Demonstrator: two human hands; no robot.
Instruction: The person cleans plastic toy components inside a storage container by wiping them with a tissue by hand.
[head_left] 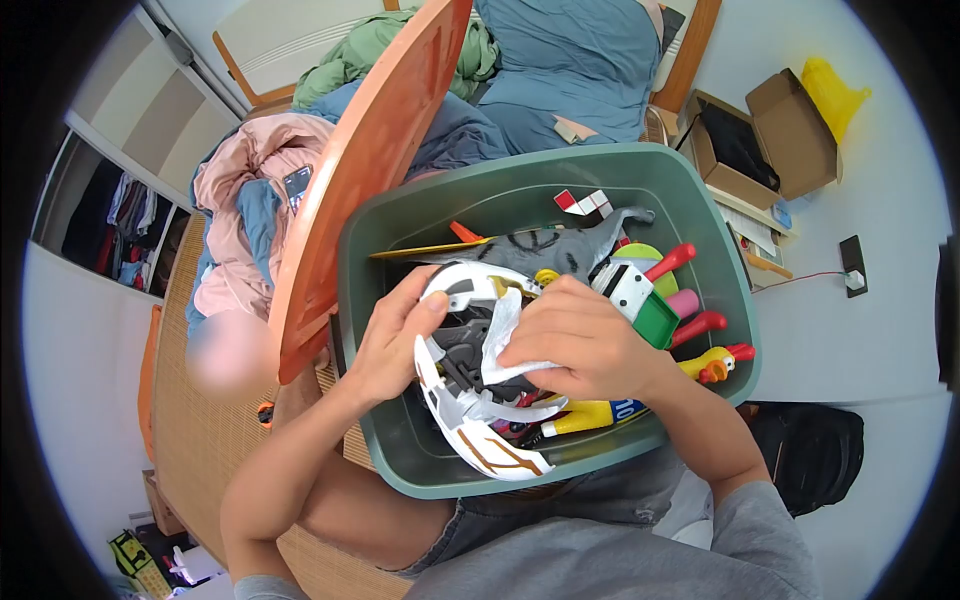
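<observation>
Over a green plastic bin (548, 166) full of toys, a white, black and gold toy (488, 440) with curved shell pieces is held. My left hand (398, 335) has its fingers closed round the upper left edge of this toy. Pinched in my right hand (585, 345) is a crumpled white cloth or tissue (503, 335), which lies against the toy's dark middle. Around them in the bin are a grey toy animal (560, 248), a red and white block piece (582, 203), a yellow toy chicken (708, 363) and red-handled toys (670, 262).
An orange lid (365, 180) stands upright along the bin's left side. Behind lies a bed with blue bedding (570, 70) and pink bedding (265, 170). An open cardboard box (795, 145) is at the right, with a black backpack (808, 455) lower down.
</observation>
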